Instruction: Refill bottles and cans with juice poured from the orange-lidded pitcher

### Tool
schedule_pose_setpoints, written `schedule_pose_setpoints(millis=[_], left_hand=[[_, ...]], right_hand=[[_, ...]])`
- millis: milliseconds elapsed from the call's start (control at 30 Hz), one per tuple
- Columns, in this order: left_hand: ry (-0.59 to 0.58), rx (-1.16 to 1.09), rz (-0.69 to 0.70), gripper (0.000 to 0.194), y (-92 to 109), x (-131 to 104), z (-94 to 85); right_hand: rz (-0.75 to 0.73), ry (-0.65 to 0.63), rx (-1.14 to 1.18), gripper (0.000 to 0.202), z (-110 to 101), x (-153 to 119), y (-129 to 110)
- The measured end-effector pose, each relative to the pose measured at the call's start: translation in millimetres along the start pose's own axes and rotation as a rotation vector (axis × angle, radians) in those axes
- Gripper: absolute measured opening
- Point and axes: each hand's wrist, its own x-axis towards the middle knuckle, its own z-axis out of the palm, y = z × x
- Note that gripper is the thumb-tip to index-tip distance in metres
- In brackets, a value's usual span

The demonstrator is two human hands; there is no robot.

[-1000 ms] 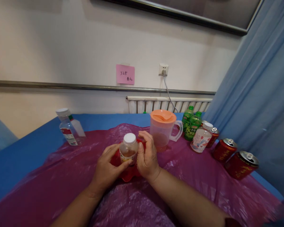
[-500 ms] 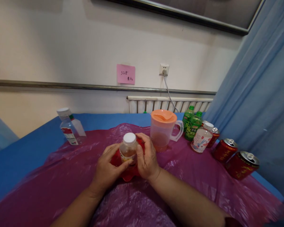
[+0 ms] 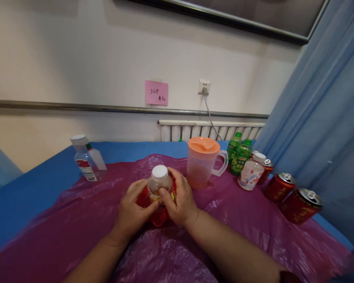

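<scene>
Between my hands stands a clear plastic bottle point(image 3: 158, 183) with a white cap and a printed label, at the middle of the table. My left hand point(image 3: 135, 204) is wrapped round its left side, thumb across the front. From the right, my right hand point(image 3: 179, 198) grips the same bottle, its thumb laid over the front near the left thumb. Under the bottle lies a red tray or dish point(image 3: 159, 220), mostly covered by my hands. A clear jug point(image 3: 200, 169) with an orange lid stands just beyond my right hand.
Purple plastic sheeting point(image 3: 100, 228) covers much of the blue table point(image 3: 29, 177). Another capped bottle point(image 3: 87, 165) stands at the left. To the right are green bottles point(image 3: 242, 157), a bottle with a floral label point(image 3: 250, 173) and red cans point(image 3: 302, 206). A blue curtain hangs at the right.
My right thumb has moved left across the bottle's front, and the right fingers have shifted slightly. The bottle has moved a little to the left. My left hand keeps its hold.
</scene>
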Motion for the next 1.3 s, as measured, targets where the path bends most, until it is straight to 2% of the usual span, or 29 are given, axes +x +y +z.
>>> schedule_pose_setpoints(millis=[333,633,1033,1300], left_hand=[[-0.009,-0.023,0.025,0.052,4.3,-0.3,-2.5],[-0.018,-0.032,0.051,0.049,1.2,-1.6,-0.3],[-0.044,-0.038,0.038,0.048,6.1,-2.1,-3.6],[-0.038,-0.040,0.052,0.048,2.3,-0.9,-1.1]], right_hand=[[0.114,-0.096,0.055,0.077,2.7,-2.2,0.7],[0.161,-0.056,0.142,0.075,5.7,-2.5,-1.2],[0.137,-0.035,0.140,0.073,6.6,-3.3,-0.8],[0.115,-0.021,0.131,0.072,8.9,-4.3,0.5]])
